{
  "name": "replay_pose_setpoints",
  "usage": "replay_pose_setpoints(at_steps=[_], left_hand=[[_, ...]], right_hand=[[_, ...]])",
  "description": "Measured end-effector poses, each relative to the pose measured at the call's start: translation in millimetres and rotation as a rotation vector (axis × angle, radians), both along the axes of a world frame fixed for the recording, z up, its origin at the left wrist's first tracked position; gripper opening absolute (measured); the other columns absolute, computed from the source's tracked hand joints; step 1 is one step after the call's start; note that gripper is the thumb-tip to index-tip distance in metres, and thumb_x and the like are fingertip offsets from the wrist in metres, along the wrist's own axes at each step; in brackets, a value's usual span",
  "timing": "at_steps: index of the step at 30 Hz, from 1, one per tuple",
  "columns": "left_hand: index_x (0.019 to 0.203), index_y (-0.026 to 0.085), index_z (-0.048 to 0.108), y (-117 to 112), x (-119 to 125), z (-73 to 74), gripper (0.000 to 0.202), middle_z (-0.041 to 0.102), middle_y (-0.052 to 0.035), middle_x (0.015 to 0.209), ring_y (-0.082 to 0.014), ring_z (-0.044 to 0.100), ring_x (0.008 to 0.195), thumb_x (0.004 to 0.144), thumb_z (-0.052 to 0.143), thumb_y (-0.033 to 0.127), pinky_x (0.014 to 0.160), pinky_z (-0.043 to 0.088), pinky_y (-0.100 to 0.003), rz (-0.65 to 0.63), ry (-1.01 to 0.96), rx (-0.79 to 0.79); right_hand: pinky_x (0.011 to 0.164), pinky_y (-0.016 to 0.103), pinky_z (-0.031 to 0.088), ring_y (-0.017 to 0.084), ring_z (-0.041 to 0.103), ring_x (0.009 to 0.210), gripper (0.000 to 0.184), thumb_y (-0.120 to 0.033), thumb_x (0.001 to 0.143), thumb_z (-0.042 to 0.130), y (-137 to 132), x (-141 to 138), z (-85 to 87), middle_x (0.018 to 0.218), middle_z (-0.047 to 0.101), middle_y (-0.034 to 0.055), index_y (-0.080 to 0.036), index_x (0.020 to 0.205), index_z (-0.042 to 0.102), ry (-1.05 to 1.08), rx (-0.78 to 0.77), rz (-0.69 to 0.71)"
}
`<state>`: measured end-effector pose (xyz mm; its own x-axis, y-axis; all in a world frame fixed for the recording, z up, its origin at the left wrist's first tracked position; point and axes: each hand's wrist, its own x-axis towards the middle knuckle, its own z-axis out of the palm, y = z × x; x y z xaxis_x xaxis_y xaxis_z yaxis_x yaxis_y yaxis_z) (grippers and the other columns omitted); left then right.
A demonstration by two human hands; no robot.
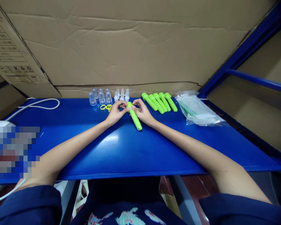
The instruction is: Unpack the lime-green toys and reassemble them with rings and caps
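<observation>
Between my two hands is a bright green flashlight-shaped tube (135,119), tilted with its wider end away from me. The fingers of my left hand (117,113) pinch that wider end from the left. On the other side my right hand (142,112) grips the same end with thumb and fingers. Just left of my left hand lie several yellow rings (105,107), partly hidden by it. Behind them stand several clear plastic cups (102,97) and a few clear, narrow-tipped pieces (122,94). Several more green tubes (159,102) lie side by side right of my right hand.
A clear plastic bag (198,109) with white and green contents lies at the right. A white cable (45,104) loops over the left of the blue table (121,156), near a white device (1,124). Cardboard (131,47) walls the back; a blue frame (243,47) stands right.
</observation>
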<state>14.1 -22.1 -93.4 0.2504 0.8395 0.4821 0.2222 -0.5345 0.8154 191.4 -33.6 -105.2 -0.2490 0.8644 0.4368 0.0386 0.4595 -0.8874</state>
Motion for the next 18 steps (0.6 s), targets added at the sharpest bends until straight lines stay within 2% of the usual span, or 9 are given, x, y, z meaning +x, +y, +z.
replay_pose_setpoints(at_steps=[5,8,11,14,18], left_hand=[[0.086,0.019,0.060,-2,2,2.1,0.039,0.068,-0.0039,0.089,-0.0161,0.062,0.081,0.075,0.074,0.055,0.076,0.049,-0.030,0.003,-0.028,0.009],[0.088,0.019,0.059,-1,2,1.6,0.036,0.068,-0.0038,0.089,-0.0151,0.063,0.080,0.077,0.074,0.050,0.074,0.049,-0.029,0.046,-0.049,-0.011],[0.092,0.019,0.059,1,3,0.0,0.029,0.069,-0.0038,0.092,-0.0144,0.065,0.080,0.080,0.073,0.041,0.072,0.047,-0.028,0.105,-0.068,-0.029],[0.099,0.020,0.058,2,3,-1.1,0.027,0.069,-0.0046,0.103,-0.0154,0.068,0.088,0.080,0.073,0.031,0.076,0.047,-0.028,0.148,-0.083,-0.005],[0.102,0.020,0.057,2,3,-0.8,0.024,0.069,-0.0055,0.110,-0.0178,0.069,0.099,0.082,0.071,0.022,0.080,0.047,-0.029,0.123,-0.077,-0.025]], right_hand=[[0.067,0.035,0.063,0.016,0.065,0.070,0.049,-0.068,0.081,0.065,0,1,3.0,0.104,0.060,0.0029,-0.026,0.098,0.044,0.014,-0.041,0.015],[0.078,0.039,0.063,0.018,0.070,0.079,0.048,-0.061,0.081,0.068,0,1,4.2,0.107,0.063,0.0039,-0.026,0.104,0.046,0.027,-0.093,0.069],[0.091,0.042,0.060,0.021,0.071,0.091,0.058,-0.052,0.072,0.079,3,2,1.9,0.117,0.063,0.0059,-0.026,0.111,0.046,0.049,-0.113,0.107],[0.100,0.046,0.055,0.023,0.071,0.099,0.067,-0.047,0.064,0.085,7,3,-1.2,0.121,0.064,0.0070,-0.026,0.113,0.044,0.078,-0.114,0.088],[0.103,0.049,0.054,0.025,0.070,0.106,0.058,-0.050,0.073,0.078,11,4,-2.2,0.113,0.069,0.0071,-0.025,0.114,0.044,0.103,-0.146,0.084]])
